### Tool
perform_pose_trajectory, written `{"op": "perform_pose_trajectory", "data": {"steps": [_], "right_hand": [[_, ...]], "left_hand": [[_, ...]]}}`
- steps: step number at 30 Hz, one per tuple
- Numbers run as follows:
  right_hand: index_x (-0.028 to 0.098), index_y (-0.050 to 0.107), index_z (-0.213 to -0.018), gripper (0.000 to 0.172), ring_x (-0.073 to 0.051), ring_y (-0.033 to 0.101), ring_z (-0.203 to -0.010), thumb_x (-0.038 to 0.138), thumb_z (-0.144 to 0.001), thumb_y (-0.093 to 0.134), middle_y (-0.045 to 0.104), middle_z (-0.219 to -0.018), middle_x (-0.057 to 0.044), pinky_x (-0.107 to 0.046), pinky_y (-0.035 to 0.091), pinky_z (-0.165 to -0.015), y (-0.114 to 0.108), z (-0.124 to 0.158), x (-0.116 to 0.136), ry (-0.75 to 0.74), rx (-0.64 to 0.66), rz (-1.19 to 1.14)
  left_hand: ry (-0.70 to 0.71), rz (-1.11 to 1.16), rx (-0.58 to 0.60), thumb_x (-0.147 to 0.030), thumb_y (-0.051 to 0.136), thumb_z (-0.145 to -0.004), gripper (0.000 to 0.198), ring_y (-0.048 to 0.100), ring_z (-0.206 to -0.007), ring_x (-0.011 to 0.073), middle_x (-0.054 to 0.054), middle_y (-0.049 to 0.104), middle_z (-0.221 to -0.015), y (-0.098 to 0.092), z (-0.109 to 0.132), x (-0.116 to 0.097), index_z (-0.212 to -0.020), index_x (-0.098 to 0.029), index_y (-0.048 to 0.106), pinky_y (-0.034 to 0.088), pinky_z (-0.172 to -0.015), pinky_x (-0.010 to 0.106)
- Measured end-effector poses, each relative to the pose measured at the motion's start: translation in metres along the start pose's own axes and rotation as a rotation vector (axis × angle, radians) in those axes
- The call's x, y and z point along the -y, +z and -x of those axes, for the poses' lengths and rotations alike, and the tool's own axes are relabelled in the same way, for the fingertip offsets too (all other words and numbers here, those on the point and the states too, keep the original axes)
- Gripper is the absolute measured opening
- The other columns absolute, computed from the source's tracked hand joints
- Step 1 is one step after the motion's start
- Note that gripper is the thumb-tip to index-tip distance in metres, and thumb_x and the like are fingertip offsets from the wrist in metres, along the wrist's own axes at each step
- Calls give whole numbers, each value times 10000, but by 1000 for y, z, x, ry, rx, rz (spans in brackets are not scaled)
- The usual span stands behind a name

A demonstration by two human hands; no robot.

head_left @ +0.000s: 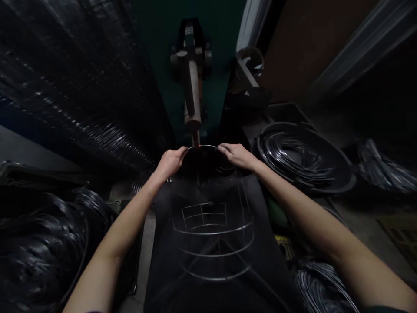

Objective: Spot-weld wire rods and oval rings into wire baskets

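My left hand point(171, 164) pinches the left end of a thin curved metal wire, and my right hand point(237, 155) pinches its right end. That wire forms the far edge of a wire frame point(213, 233), whose curved rods and small grid hang toward me over dark cloth. Between my hands, the copper-coloured tip point(196, 138) of what looks like a spot welder point(192, 89) meets the wire, with a small red glow at the contact. Whether a lower tip touches from beneath is hidden in the dark.
A black basin point(345, 180) with coiled wire rings stands at right, beside a bundle of wires point(384, 167). More wire hoops point(325, 287) lie at lower right. Blurred wire pieces point(42, 243) fill a container at left. Tall shiny stacks point(81, 87) flank the green machine body point(218, 26).
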State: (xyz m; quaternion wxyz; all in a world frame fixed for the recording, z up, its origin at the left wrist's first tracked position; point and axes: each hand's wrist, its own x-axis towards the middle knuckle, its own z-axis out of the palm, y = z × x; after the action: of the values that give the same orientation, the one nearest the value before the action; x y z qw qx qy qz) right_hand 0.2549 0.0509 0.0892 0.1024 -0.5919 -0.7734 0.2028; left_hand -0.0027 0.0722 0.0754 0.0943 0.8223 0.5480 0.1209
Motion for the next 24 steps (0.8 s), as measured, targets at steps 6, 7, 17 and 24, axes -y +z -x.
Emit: {"op": "perform_pose_trajectory", "data": {"steps": [6,7,17,24], "right_hand": [[162,630,-1053,374,-187,616,-785,339,-994,306,680,-880,-73,-256,382,-718,13,42,-3,93,-4,9],[162,623,-1052,368,-183,603,-747,343,-992,308,666,-835,-64,-255,374,-695,14,48,0,77,-47,9],[178,585,-975,266,-113,529,-689,305,-985,351,595,-764,8,-200,392,-701,-29,80,3,-27,-380,-245],[193,593,-1189,315,-90,613,-894,290,-978,380,680,-1065,5,-195,435,-861,25,120,-55,45,-423,-596]], "left_hand": [[-13,165,-47,-305,457,-960,329,594,-634,166,67,678,-770,-16,22,-11,-1182,-145,640,450,-693,286],[-4,213,-43,-323,436,-970,351,593,-640,152,54,673,-771,-20,34,-9,-1212,-151,622,460,-701,278],[-915,1654,238,-648,647,-715,594,688,-851,278,207,694,-926,85,162,-4,-916,-90,671,593,-692,353],[-985,1720,-12,-477,715,-674,295,558,-509,144,-34,572,-574,112,147,21,-895,-299,636,543,-451,267]]}}
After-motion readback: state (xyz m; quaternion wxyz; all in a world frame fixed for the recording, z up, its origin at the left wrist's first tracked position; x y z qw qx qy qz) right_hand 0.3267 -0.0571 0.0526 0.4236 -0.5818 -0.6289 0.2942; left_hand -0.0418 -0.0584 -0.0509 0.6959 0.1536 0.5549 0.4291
